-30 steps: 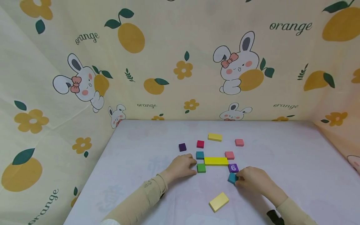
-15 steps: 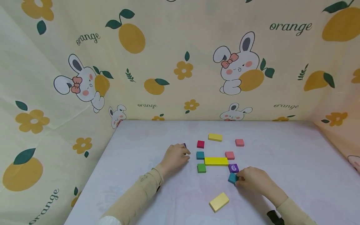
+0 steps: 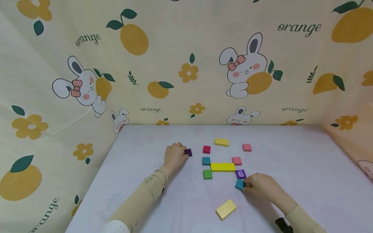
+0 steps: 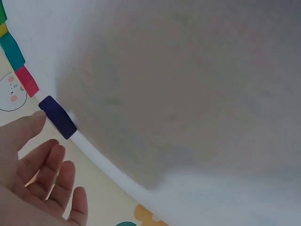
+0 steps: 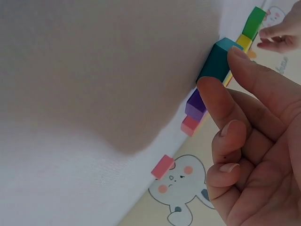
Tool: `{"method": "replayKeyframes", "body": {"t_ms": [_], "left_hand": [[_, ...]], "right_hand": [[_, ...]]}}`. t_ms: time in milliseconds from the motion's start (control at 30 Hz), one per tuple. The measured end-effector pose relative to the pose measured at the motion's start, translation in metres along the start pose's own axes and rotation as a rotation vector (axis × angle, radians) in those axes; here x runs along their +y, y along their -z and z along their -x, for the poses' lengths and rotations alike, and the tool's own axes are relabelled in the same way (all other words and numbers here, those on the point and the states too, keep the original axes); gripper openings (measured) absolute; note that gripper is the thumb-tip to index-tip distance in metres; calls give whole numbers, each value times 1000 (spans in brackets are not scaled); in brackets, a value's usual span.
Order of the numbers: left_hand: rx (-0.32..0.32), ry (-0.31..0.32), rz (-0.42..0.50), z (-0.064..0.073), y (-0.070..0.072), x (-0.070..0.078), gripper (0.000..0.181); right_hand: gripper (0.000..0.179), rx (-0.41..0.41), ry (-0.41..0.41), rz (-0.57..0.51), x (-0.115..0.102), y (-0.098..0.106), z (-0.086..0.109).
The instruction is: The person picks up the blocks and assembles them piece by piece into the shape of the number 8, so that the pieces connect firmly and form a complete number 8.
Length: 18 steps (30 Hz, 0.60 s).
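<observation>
My left hand point(image 3: 175, 156) is at a small dark purple block point(image 3: 188, 152) on the left of the table. In the left wrist view the thumb tip is right at the end of that purple block point(image 4: 57, 117), with the other fingers loosely bent and spread below it. My right hand point(image 3: 261, 187) pinches a teal block point(image 3: 240, 184) between thumb and index finger, just in front of a purple block marked 6 point(image 3: 240, 174). The right wrist view shows the held teal block point(image 5: 219, 61) tilted, its remaining fingers curled toward the palm.
A long yellow block point(image 3: 222, 167) lies mid-table, with a second teal block point(image 3: 206, 161), a green block point(image 3: 207, 174) and a pink block point(image 3: 237, 160) at its ends. Farther back are red point(image 3: 206, 149), yellow point(image 3: 221, 142) and pink point(image 3: 246, 147) blocks. A pale yellow block point(image 3: 226, 209) lies in front.
My left hand has moved from beside the green and teal blocks, back and leftward to the dark purple block. My right hand stays at its teal block.
</observation>
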<state>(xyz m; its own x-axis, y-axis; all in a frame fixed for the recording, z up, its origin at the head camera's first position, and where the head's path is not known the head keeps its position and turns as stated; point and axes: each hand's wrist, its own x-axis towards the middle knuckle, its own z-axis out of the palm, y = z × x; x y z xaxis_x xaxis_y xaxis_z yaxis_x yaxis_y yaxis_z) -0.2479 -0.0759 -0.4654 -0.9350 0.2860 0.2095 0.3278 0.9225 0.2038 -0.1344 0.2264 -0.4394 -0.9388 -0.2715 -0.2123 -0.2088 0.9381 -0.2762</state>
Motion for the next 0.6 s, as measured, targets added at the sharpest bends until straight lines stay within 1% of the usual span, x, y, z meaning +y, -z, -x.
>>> {"method": "replayKeyframes", "body": {"t_ms": [67, 300, 500, 600], "left_hand": [[-7, 15, -18, 0, -2, -3, 27], [-38, 39, -17, -2, -6, -9, 26], [-46, 23, 6, -2, -1, -8, 25], [-67, 13, 3, -2, 2, -7, 24]], "right_hand": [[29, -2, -1, -1, 0, 0, 0], [29, -17, -12, -6, 0, -1, -1], [24, -13, -8, -11, 0, 0, -1], [22, -10, -5, -15, -1, 0, -1]]}}
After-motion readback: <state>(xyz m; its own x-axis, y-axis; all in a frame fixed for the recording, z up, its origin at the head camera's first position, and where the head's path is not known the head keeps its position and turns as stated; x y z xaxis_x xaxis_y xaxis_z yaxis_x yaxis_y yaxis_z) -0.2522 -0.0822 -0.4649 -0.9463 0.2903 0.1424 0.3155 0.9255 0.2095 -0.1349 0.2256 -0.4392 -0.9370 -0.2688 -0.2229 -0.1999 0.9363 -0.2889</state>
